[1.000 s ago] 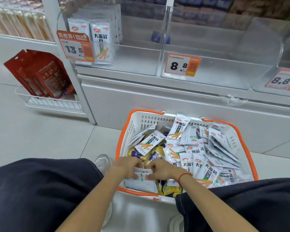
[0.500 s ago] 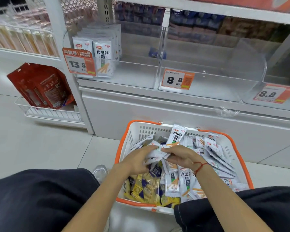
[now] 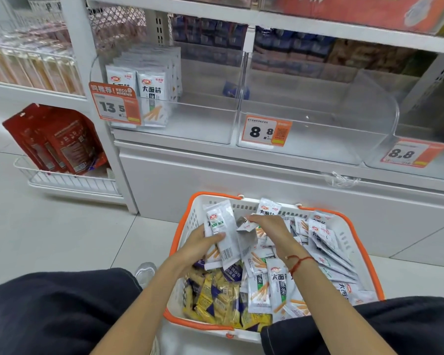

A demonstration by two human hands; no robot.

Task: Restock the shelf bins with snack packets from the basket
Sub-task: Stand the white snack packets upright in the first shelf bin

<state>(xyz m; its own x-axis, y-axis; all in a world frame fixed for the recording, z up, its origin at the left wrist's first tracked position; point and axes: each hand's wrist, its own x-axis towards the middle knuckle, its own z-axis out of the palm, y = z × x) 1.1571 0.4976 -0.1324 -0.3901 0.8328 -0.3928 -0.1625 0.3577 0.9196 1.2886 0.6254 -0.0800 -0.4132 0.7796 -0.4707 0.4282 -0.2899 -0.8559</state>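
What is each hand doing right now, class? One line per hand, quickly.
Left hand: grips a stack of white packets above the basket.
Right hand: pinches the corner of a white packet.

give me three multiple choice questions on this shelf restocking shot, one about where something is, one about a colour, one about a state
1. Where do the yellow packets lie in the basket?
A. in the near left part
B. along the far right wall
C. outside it on the floor

2. What colour is the basket's rim?
A. green
B. orange
C. black

3. What is the left hand doing?
A. resting flat on the floor
B. pointing at a price tag
C. holding a bunch of white packets

Answers:
1. A, the yellow ones pile up in the corner nearest the person's left knee.
2. B, an orange band runs round the white basket's top edge.
3. C, its thumb lies across the front of the white packets raised over the basket, while the right hand pinches another packet beside them.
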